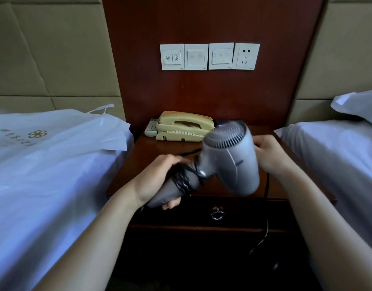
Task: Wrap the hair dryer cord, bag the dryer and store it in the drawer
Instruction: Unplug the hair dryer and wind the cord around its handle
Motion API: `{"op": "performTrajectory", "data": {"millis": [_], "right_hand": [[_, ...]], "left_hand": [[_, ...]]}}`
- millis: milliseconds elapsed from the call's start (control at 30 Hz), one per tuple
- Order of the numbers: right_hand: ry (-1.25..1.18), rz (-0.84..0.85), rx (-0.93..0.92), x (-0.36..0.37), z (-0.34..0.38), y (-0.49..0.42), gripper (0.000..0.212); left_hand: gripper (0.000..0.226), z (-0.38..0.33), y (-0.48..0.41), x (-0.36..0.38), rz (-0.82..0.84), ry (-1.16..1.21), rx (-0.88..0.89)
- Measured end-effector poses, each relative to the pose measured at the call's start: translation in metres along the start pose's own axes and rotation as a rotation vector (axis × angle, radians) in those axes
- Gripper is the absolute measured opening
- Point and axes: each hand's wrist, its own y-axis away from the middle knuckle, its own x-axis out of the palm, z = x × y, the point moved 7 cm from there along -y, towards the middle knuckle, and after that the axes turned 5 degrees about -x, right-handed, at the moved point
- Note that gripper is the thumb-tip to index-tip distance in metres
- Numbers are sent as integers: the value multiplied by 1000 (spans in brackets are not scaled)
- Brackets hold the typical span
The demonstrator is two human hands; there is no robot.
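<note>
A grey hair dryer (231,158) is held over the nightstand (160,152), its body blurred. My left hand (160,179) grips the handle, where several turns of black cord (184,178) are wound. My right hand (271,156) is just behind the dryer's body, fingers curled; the cord seems to run from it, down past the nightstand's front (266,225). A white bag (61,133) with a gold logo lies flat on the left bed. The drawer (201,211), with a ring pull (217,215), is closed below the dryer.
A beige telephone (184,127) and a remote (151,128) sit at the back of the nightstand. Switch plates and a wall socket (245,56) are on the wood panel above. White beds flank the nightstand, with a pillow (359,106) at right.
</note>
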Motion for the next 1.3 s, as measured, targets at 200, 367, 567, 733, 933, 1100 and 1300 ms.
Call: {"op": "performTrajectory", "data": {"millis": [200, 367, 567, 733, 933, 1100, 1300], "right_hand": [[94, 78, 22, 15, -8, 2, 43], [196, 261, -64, 31, 12, 15, 48], [195, 562, -85, 59, 42, 36, 44], [198, 728, -64, 75, 75, 51, 36], [348, 585, -270, 74, 104, 44, 28], [396, 361, -388, 61, 113, 35, 29], [503, 244, -385, 56, 107, 33, 27]], "left_hand": [[56, -6, 30, 9, 179, 475, 146], [48, -5, 21, -7, 48, 598, 159], [39, 3, 17, -24, -148, 627, 109], [36, 7, 17, -29, -330, 521, 45], [21, 0, 18, -33, -492, -18, 147], [30, -13, 27, -11, -367, -237, 215], [33, -20, 35, 19, -173, -440, 269]]}}
